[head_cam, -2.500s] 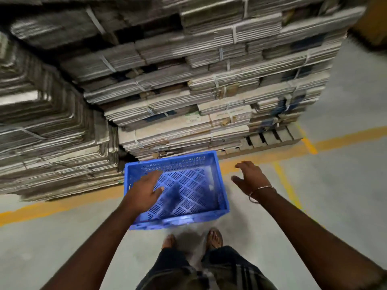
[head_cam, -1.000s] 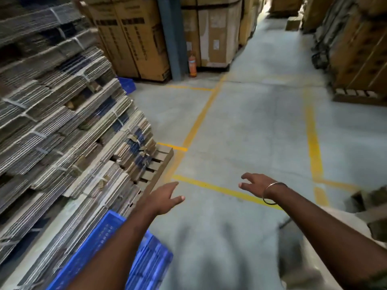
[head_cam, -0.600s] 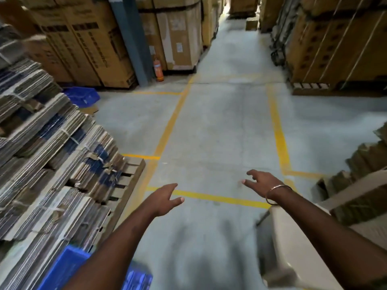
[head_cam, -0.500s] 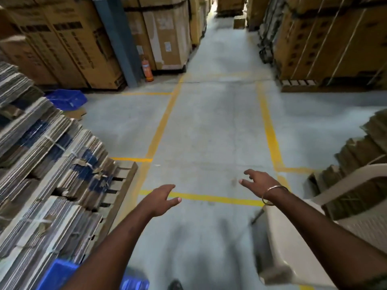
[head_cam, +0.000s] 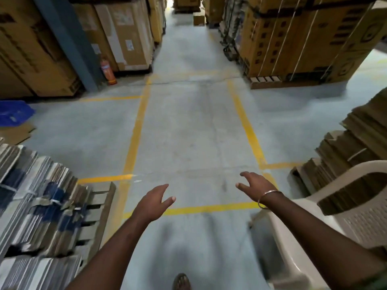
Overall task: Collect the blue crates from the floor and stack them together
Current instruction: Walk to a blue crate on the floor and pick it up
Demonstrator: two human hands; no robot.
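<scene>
A blue crate (head_cam: 14,113) sat on the floor (head_cam: 188,132) at far left, its contents not visible. The left hand (head_cam: 154,203) and right hand (head_cam: 254,186) reached forward, fingers relaxed, holding nothing.

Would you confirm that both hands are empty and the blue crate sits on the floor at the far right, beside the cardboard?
Not quite: the head view shows the blue crate at the far left, not the right. Both the left hand and right hand are indeed empty.

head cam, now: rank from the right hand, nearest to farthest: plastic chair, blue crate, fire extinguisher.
From the right hand:
1. Plastic chair, just right of the wrist, below it.
2. Fire extinguisher, far ahead left, beside the blue pillar.
3. Blue crate, on the floor at the left edge, partly cut off.
2 and 3 are nearly level.
</scene>
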